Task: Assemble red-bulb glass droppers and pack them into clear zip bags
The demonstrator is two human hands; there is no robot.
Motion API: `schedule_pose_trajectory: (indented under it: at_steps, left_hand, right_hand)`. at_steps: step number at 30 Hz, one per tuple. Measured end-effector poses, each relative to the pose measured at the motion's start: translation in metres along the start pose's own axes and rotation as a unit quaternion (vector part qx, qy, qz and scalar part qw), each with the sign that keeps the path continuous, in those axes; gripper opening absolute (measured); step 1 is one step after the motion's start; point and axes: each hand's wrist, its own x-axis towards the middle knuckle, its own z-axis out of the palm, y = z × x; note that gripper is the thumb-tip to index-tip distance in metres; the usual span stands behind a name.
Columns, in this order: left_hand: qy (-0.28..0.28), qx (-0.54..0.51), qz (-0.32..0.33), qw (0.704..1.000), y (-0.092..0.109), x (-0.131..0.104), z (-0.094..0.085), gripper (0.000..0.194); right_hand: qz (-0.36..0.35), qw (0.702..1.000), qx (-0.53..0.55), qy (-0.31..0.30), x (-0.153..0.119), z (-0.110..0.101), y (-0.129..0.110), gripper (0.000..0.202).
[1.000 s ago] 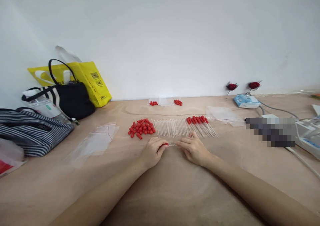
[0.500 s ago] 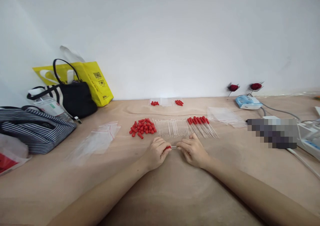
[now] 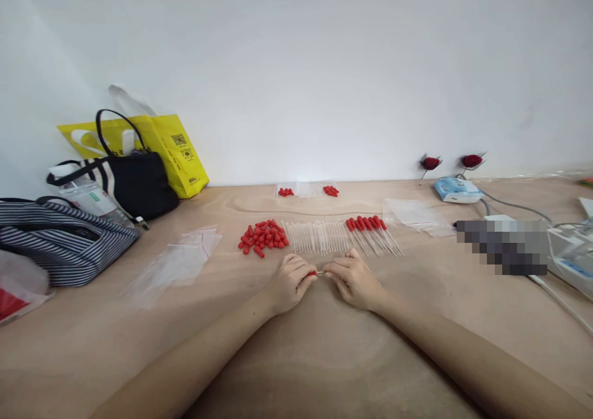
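Note:
My left hand (image 3: 290, 284) is closed around a red rubber dropper bulb (image 3: 312, 274). A thin clear dropper tube (image 3: 320, 274) runs from the bulb's mouth into the pinched fingers of my right hand (image 3: 356, 282); the rest of the tube is hidden in that hand. Just beyond my left hand lies a heap of loose red bulbs (image 3: 264, 237). A row of clear tubes (image 3: 317, 237) lies side by side to its right. Further right, several droppers with red bulbs fitted (image 3: 365, 224) lie slanted on the wooden table (image 3: 306, 357).
Flat clear zip bags lie at left (image 3: 185, 255) and right (image 3: 414, 215). Another bag (image 3: 308, 189) with red bulbs lies near the wall. Handbags (image 3: 139, 181) and a yellow bag (image 3: 178, 159) stand left; a blue-white packet (image 3: 456, 189), cables and a blurred-out object (image 3: 504, 249) are right.
My right hand has come slightly closer to my left, and less of the tube shows between them. The whole view has shifted a little.

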Motion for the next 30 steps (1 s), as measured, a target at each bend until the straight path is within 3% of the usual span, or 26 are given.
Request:
schedule_pose_trajectory:
  at_steps: [9, 13, 16, 19, 26, 30]
  left_hand:
    - [0.021, 0.001, -0.079, 0.997, -0.004, 0.002, -0.003, 0.015]
    - [0.079, 0.017, -0.159, 0.984, -0.01, 0.0, -0.004, 0.042]
    - [0.081, 0.009, -0.166, 0.983, -0.012, 0.0, -0.004, 0.032]
    - [0.066, 0.011, -0.142, 0.988, -0.011, 0.0, -0.004, 0.019]
    - [0.047, 0.013, -0.132, 0.99, -0.01, 0.001, -0.004, 0.011]
    - [0.046, 0.018, -0.132, 0.99, -0.01, 0.002, -0.005, 0.01]
  right_hand:
    - [0.008, 0.992, -0.123, -0.013, 0.001, -0.019, 0.003, 0.02]
    - [0.14, 0.979, -0.141, 0.054, -0.002, -0.02, 0.026, 0.022]
    - [0.277, 0.942, -0.156, 0.108, -0.002, -0.019, 0.049, 0.026]
    - [0.371, 0.905, -0.178, 0.11, 0.001, -0.017, 0.063, 0.027]
    - [0.426, 0.877, -0.208, 0.077, 0.009, -0.011, 0.063, 0.021]
    - [0.419, 0.881, -0.214, 0.05, 0.01, -0.01, 0.061, 0.021]
